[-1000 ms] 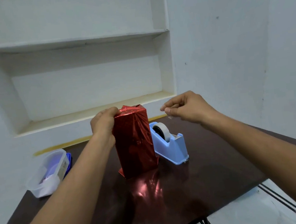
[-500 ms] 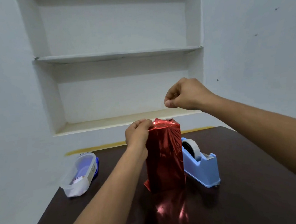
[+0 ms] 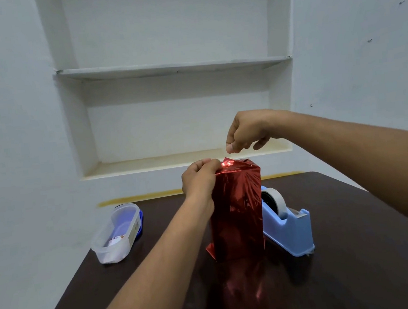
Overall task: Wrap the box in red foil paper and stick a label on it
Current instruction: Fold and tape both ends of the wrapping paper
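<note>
The box (image 3: 237, 213), already covered in red foil paper (image 3: 237, 176), stood upright on the dark table (image 3: 359, 276), near the middle, its shine thrown onto the tabletop in front of it. The left hand (image 3: 199, 179) sat at the box's top left corner, fingers curled and pinching the folded foil there against the edge. The right hand (image 3: 245, 131) hung just above the top of the box, apart from it, thumb and forefinger pressed together as if on something thin; whether a strip of tape was between them I could not tell. Just beside the box on its right, touching or nearly so, stood a light blue tape dispenser (image 3: 288, 228) with 1 white roll. Well apart on the left lay a clear plastic container (image 3: 117, 233) tipped on a blue lid. Behind the table, a white wall niche (image 3: 172, 67) held 2 shelves.
</note>
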